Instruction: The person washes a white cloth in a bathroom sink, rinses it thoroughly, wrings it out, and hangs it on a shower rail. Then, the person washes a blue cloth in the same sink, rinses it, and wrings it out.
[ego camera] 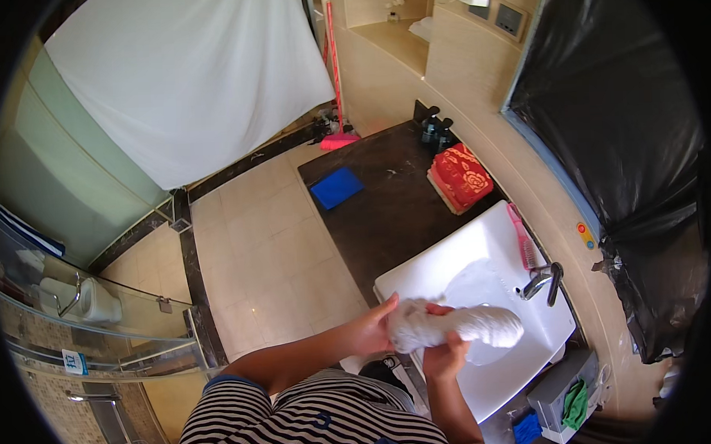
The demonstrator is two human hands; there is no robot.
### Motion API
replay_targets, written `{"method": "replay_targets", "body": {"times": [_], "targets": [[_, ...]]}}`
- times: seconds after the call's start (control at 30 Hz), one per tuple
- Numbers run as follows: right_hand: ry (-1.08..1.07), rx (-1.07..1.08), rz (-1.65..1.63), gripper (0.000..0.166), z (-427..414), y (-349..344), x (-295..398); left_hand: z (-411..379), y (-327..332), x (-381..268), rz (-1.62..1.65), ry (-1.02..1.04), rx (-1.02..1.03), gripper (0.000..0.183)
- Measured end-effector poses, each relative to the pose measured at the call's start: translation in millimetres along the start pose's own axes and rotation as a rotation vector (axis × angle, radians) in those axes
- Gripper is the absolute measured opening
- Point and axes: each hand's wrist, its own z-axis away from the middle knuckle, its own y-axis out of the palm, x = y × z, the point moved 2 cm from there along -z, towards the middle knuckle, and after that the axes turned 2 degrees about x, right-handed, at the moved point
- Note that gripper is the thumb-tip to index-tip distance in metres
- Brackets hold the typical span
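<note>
A bunched white cloth (488, 326), perhaps a towel, is held in both hands above the near side of a white washbasin (416, 267). My left hand (374, 327) grips its left end, partly hidden behind the fabric. Around its middle, my right hand (448, 354) is closed, with the thumb on the near side. The cloth's right end sticks out past that hand over the bowl. Shallow water or suds seem to lie in the basin, but I cannot tell which. A chrome faucet (537, 283) stands at the basin's far right edge.
A pink hairbrush (521, 237) lies on the basin rim. The dark countertop (385, 221) bears a blue folded cloth (336, 187), red towels (462, 174) and dark pump bottles (431, 128). A grey box (558, 385) with a green cloth (575, 405) stands right of the basin.
</note>
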Motion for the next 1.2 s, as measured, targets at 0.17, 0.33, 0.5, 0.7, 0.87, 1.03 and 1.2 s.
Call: {"method": "replay_targets", "body": {"times": [0.17, 0.33, 0.5, 0.7, 0.87, 1.03, 1.2], "targets": [[0.279, -0.054, -0.083, 0.043, 4, 49, -56, 66, -20, -50, -0.086, 0.708, -0.227, 0.055], [1.142, 0.277, -0.325, 0.044, 32, 59, -105, 148, -15, -92, -0.287, 1.128, -0.11, 0.071], [0.225, 0.43, 0.624, 0.05, 49, 118, -118, 199, -36, -94, -0.438, 1.104, -0.048, 0.079], [0.435, 0.324, 0.612, 0.03, 52, 134, -168, 241, -48, -101, -0.393, 1.19, -0.11, 0.074], [0.496, 0.276, 0.101, 0.038, 21, 113, -145, 278, -76, -104, -0.197, 1.268, -0.14, 0.057], [0.357, 0.815, 0.623, 0.061, 73, 180, -190, 264, -58, -88, -0.287, 1.184, -0.115, 0.07], [0.601, 0.398, 0.39, 0.036, 48, 150, -209, 288, -58, -105, -0.304, 1.362, -0.141, 0.065]]}}
